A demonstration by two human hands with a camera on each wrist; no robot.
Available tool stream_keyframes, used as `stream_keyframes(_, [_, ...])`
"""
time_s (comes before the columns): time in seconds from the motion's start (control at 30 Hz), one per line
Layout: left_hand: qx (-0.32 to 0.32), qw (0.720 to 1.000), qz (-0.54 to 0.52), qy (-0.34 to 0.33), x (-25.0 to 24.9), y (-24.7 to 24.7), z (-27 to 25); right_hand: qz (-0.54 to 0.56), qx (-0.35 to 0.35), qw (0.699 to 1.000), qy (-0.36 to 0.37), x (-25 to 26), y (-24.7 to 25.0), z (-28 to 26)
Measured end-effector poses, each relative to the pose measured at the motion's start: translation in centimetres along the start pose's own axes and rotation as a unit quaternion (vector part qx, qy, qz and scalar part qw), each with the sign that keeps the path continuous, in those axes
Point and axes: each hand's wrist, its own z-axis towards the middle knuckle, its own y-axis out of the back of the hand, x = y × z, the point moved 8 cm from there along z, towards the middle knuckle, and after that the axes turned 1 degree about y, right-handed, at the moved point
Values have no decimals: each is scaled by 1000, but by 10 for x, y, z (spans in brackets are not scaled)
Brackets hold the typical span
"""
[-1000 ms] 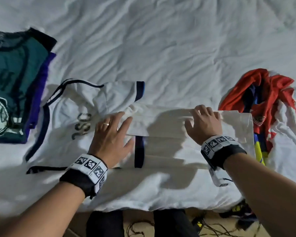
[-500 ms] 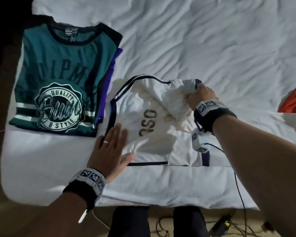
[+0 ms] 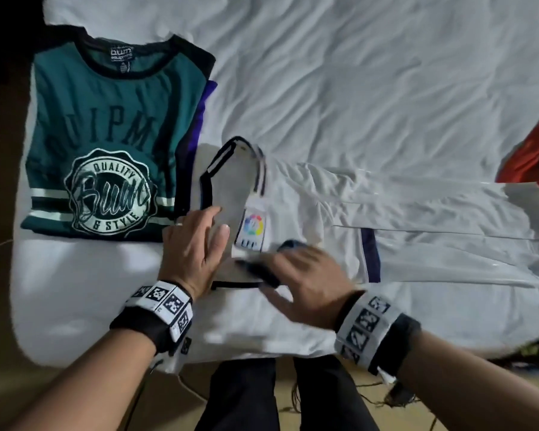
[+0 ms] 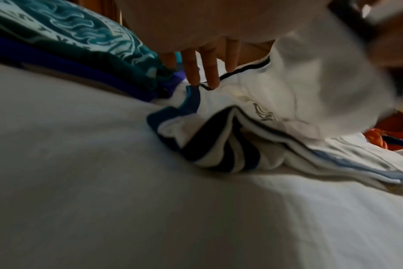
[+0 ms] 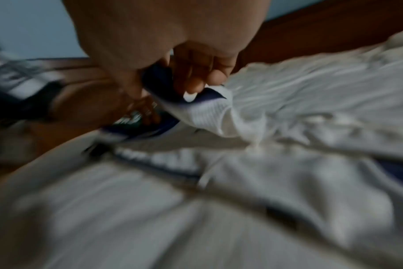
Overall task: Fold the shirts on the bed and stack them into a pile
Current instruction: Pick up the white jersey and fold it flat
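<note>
L hand [image 3: 193,244] flat, fingers straight, pressing white navy-trimmed jersey [image 3: 308,219]; R hand [image 3: 305,284] at its 3 o'clock pinching navy sleeve cuff [image 5: 159,85].

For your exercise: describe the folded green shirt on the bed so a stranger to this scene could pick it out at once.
Start at the white bed and go to its near left corner. There a folded teal shirt lies flat on top of a purple garment, just left of the white jersey under both hands. Only it has a black collar and a round white "Quality & Style" emblem.
</note>
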Motion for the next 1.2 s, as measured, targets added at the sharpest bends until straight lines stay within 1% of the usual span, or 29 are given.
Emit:
stream_keyframes(0.03, [6,1000,-11,-9,-3,-1,1,7,14,1000,15,8,-12,-14])
stream_keyframes(0.07, [24,999,-12,-18,-7,-5,1,9,2,1000,18,8,-17,-24])
stream_keyframes(0.13, [60,998,16,-31,-14,-16,-1,21,-60,998,-30,-12,-14,-33])
stream_keyframes(0.17, [66,997,36,-33,-18,-20,-3,26,-88,994,-65,-26,-9,-33])
stream_keyframes(0.2, [68,996,54,-28,-21,-23,-5,26,-101,990,-98,-38,-4,-32])
stream_keyframes(0.23, [71,995,69,-11,-22,-27,-5,21,-87,987,-134,-48,-2,-28])
stream_keyframes(0.27, [78,994,81,12,-21,-30,-6,13,-50,984,-170,-58,-5,-24])
stream_keyframes(0.33, [86,991,96,43,-20,-34,-5,2,54,973,-224,-74,-17,-17])
stream_keyframes(0.37, [90,989,106,44,-20,-36,-4,5,90,968,-235,-77,-22,-15])
stream_keyframes(0.4, [93,988,121,35,-21,-38,-5,22,110,966,-234,-78,-25,-13])
stream_keyframes(0.43, [95,985,141,19,-24,-39,-7,50,115,965,-232,-79,-25,-12])
stream_keyframes(0.5, [96,978,182,-35,-30,-42,-13,109,99,957,-252,-84,-22,-17])
stream_keyframes(0.57, [111,966,215,-93,-34,-47,-21,123,79,947,-285,-95,-20,-32])
stream_keyframes(0.6, [123,960,225,-111,-33,-49,-25,116,81,944,-299,-99,-21,-42])
stream_keyframes(0.67, [128,958,224,-124,-29,-49,-27,83,126,943,-295,-99,-29,-58])
stream_keyframes(0.73, [128,959,221,-126,-25,-45,-26,42,181,947,-262,-90,-37,-64])
stream_keyframes(0.77, [127,959,219,-126,-24,-44,-23,23,190,950,-248,-89,-37,-63])
stream_keyframes(0.83, [107,964,212,-121,-22,-36,-11,-1,162,957,-241,-90,-27,-51])
stream_keyframes(0.9, [67,972,199,-103,-18,-23,8,-10,101,968,-230,-88,-10,-30])
stream_keyframes(0.97, [26,977,190,-92,-18,-7,29,-5,50,979,-199,-75,0,-4])
stream_keyframes(1.0, [11,978,189,-93,-18,0,40,-4,45,982,-183,-66,-1,9])
stream_keyframes(1.1, [-5,976,188,-112,-20,8,69,11,67,986,-154,-36,-21,42])
stream_keyframes(1.13, [1,974,190,-120,-21,9,78,9,83,984,-155,-28,-32,50])
stream_keyframes(1.2, [34,969,211,-124,-19,6,94,-28,139,975,-170,-15,-56,61])
